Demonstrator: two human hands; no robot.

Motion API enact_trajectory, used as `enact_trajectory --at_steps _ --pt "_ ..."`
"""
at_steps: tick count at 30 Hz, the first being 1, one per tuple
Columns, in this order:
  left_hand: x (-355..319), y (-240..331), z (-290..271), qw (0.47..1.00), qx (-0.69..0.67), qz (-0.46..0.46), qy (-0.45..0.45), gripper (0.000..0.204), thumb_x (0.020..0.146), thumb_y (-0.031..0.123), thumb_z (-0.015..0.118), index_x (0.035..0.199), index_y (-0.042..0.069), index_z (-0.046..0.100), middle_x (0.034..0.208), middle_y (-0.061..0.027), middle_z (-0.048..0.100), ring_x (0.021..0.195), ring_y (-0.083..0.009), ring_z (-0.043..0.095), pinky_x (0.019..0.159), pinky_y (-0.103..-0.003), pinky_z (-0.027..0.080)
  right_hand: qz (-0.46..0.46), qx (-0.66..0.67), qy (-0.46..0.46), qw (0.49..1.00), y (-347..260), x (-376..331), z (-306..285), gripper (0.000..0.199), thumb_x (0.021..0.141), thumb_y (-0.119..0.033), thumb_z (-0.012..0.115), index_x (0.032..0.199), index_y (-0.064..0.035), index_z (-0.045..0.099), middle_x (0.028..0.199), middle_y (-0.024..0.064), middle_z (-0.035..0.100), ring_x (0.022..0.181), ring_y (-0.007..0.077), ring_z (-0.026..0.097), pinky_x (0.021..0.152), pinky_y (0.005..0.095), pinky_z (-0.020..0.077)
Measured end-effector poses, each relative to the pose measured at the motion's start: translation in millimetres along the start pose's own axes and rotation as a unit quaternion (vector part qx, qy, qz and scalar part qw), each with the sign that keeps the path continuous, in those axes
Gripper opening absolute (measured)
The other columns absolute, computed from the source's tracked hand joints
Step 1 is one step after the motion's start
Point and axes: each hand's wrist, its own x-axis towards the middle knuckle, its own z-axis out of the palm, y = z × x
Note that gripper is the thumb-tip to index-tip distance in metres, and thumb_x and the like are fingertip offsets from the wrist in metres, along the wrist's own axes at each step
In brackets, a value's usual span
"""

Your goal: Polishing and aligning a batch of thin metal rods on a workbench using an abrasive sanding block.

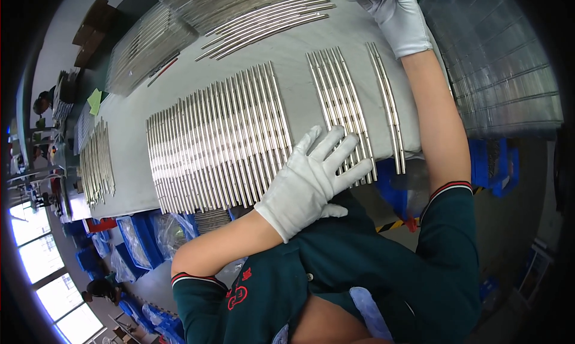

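My left hand [314, 185], in a white glove, lies with fingers spread over the near ends of a small group of shiny metal rods [336, 86]. Left of it, a wide row of similar metal rods [215, 140] lies side by side on the pale-covered table [293, 65]. Two or three more metal rods [386, 104] lie apart on the right, beside my right forearm. My right hand [404, 20], also gloved in white, reaches to the far right edge of the table. Its fingers are blurred and partly cut off by the picture's top edge, so what they hold, if anything, does not show.
Loose metal rods [263, 26] lie at the far side, near clear plastic trays [150, 47]. More rods [96, 164] sit at the left end. Stacked clear trays [497, 62] stand right of the table. Blue bins [141, 242] are below the near edge.
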Motion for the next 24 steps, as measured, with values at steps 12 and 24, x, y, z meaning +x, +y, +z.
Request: enact_trajectory --at_steps 12,24 --pt "41.9 10.0 15.6 0.998 0.004 0.061 0.033 0.089 0.068 0.057 0.074 0.143 0.019 0.044 0.144 -0.0158 0.041 0.139 -0.0388 0.032 0.115 -0.049 0.027 -0.016 -0.015 0.003 1.000 3.9 0.2 2.2 0.053 0.096 -0.023 0.060 0.143 -0.0091 0.042 0.123 0.0059 0.061 0.106 0.0185 0.061 0.086 0.0321 0.0523" --pt "26.8 19.3 -20.3 0.999 0.042 0.018 0.018 0.090 0.068 0.059 0.073 0.142 0.016 0.046 0.140 -0.0142 0.046 0.137 -0.0313 0.038 0.114 -0.053 0.027 -0.041 -0.028 -0.001 0.999 3.9 -2.2 8.1 0.053 0.095 -0.020 0.062 0.142 -0.0086 0.043 0.125 0.0057 0.059 0.110 0.0187 0.058 0.092 0.0339 0.0489"
